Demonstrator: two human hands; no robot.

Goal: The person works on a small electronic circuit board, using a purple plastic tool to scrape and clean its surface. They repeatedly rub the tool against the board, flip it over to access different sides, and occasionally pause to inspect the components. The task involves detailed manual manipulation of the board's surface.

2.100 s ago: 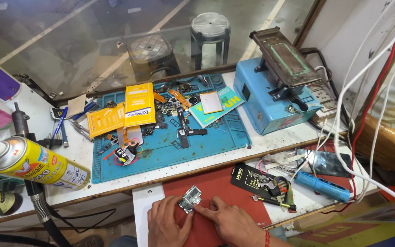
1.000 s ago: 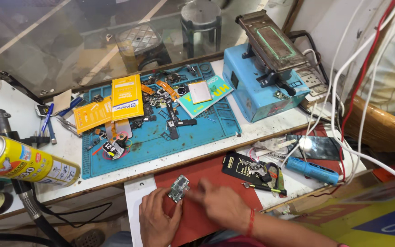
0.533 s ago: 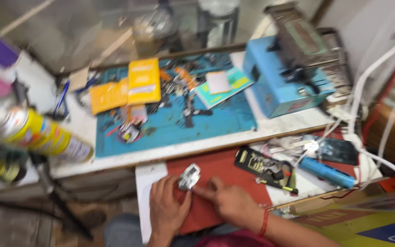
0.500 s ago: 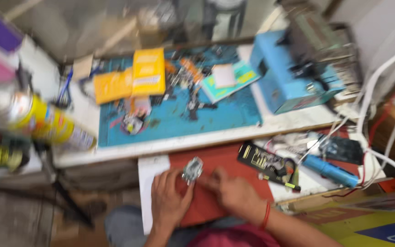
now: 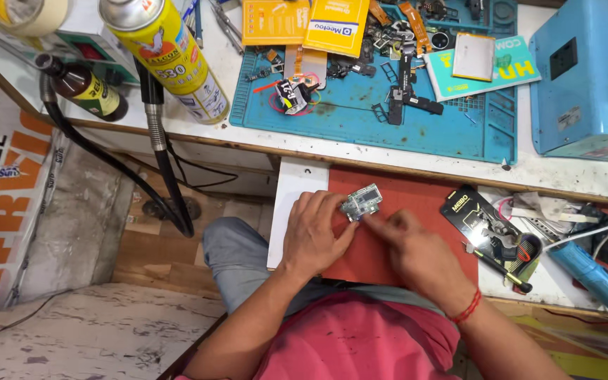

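While I look down from the head camera, my left hand (image 5: 314,232) and my right hand (image 5: 416,246) meet over a red mat (image 5: 416,204) on the counter (image 5: 304,176). Both pinch a small circuit board (image 5: 362,202), the left grip clamped on its near edge, the right fingertips closed on its lower corner. Beyond lies a blue work mat (image 5: 416,119) strewn with parts, with a yellow spray can (image 5: 167,56) to its left and a black tool packet (image 5: 483,222) just right of my hands.
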